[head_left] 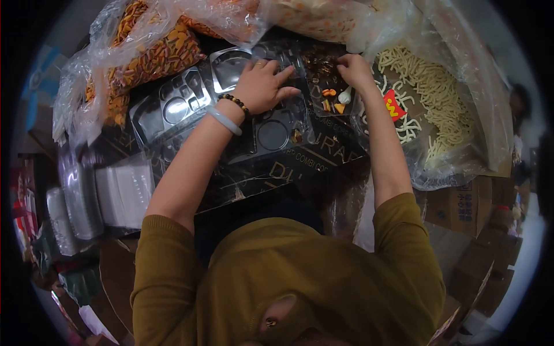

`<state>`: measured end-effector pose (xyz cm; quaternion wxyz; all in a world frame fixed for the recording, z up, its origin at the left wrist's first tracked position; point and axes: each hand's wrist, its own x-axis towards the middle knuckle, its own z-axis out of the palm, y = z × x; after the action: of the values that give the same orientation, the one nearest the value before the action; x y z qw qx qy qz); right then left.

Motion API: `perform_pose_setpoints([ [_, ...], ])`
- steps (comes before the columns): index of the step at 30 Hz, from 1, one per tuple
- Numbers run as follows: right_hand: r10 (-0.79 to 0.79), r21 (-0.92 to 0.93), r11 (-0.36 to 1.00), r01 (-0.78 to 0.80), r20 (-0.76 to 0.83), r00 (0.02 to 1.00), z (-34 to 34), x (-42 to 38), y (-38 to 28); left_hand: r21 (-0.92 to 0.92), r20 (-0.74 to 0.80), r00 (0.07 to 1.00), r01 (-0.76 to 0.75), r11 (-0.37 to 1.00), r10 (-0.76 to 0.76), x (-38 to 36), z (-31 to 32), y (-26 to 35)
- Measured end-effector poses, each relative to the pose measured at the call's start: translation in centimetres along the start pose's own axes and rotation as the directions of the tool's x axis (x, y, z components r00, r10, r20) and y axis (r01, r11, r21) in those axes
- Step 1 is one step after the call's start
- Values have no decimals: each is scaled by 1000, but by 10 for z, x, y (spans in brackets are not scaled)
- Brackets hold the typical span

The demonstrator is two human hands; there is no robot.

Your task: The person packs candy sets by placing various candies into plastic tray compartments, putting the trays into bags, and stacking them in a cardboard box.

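Observation:
My left hand [266,86] lies with fingers spread on clear plastic moulded trays [231,72]; a bracelet and a pale bangle circle its wrist. My right hand [354,71] is closed in a pinch above small shiny brown pieces [323,68]; whatever its fingertips hold is hidden. Below it, another clear tray carries a white bulb-shaped piece [345,96], orange pieces [329,92] and yellow pieces [340,108]. Beside my right forearm, a red piece with yellow marks [395,105] lies among pale strips [411,128]. One brown piece [296,135] rests in a nearer tray [272,134].
Clear bags of small orange-brown pieces [156,60] stand at the back left. A plastic bag of pale strips [441,95] spreads on the right, with a cardboard box [461,205] below it. Stacked clear plastic packaging [124,184] lies at the left edge of the black printed surface [311,155].

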<state>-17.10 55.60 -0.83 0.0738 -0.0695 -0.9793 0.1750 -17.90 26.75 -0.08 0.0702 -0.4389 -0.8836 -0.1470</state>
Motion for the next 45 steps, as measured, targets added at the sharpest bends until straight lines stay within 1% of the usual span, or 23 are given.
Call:
perform_pose_setpoints([
  [2,77,200,977,-72,-19,997,3,0,18,-193,-84,996,-10,981,-7,-13,-8,-8],
  [4,111,357,928,-105,2,994,-1,-6,23,-178,-116,993,0,984,-21,-41,-35,-12],
  [5,132,434,892,-125,15,991,-2,-10,24,-177,-74,996,41,983,-55,-58,-46,-17],
  [7,88,328,941,-88,14,996,-4,-17,21,-218,-11,990,136,966,-142,-99,-70,-26],
  [9,20,247,969,-29,41,999,-6,-28,11,-179,39,976,217,960,-213,-138,-91,-31],
  [10,10,162,986,-27,105,994,-14,-33,0,-119,92,967,249,961,-239,-157,-99,-37],
  [12,-71,12,997,71,13,997,-6,-33,5,-33,140,929,349,937,-341,-192,-104,-39],
  [13,-120,-65,991,118,-27,992,0,-32,9,-2,149,923,359,933,-354,-205,-102,-40],
  [15,-83,-91,993,78,-50,995,0,-28,10,-5,207,881,437,900,-426,-217,-99,-33],
  [16,-48,-96,994,43,-50,998,-2,-28,7,-4,130,898,425,905,-421,-224,-90,-33],
  [17,-102,-33,995,98,-184,978,6,-24,21,-12,86,901,428,904,-425,-225,-85,-31],
  [18,-51,-29,999,46,-206,977,-3,-28,12,-17,43,900,435,900,-434,-225,-80,-29],
  [20,-53,82,993,83,-319,946,-6,-33,-1,-14,-25,889,458,889,-458,-225,-71,-22],
  [22,4,353,931,96,-273,962,-10,-58,-60,-12,-77,876,477,879,-477,-224,-67,-18],
  [23,-15,623,768,149,-215,977,2,-73,-87,-29,-103,868,486,874,-486,-225,-64,-15],
  [25,-156,649,741,175,-86,984,5,-114,-157,-2,-187,847,505,863,-497,-228,-66,-4],
  [27,-376,604,735,307,-14,927,15,-147,-210,4,-275,828,510,860,-489,-234,-63,5],
  [28,-423,632,698,338,-18,906,24,-159,-228,-81,-305,809,503,860,-502,-238,-64,14],
  [30,-551,465,719,517,-72,831,43,-174,-249,-146,-337,796,484,863,-503,-246,-62,28],
  [32,-635,265,730,629,-75,769,56,-185,-258,-171,-318,813,457,873,-488,-252,-57,41],
  [35,-657,147,733,664,-104,747,59,-198,-261,-150,-274,841,441,885,-466,-256,-44,49],
  [43,-660,161,687,709,-273,700,71,-209,-256,-50,-191,861,471,881,-471,-250,-50,51],
  [45,-657,141,692,708,-285,698,71,-208,-256,-75,-221,862,451,889,-456,-248,-49,50],
])
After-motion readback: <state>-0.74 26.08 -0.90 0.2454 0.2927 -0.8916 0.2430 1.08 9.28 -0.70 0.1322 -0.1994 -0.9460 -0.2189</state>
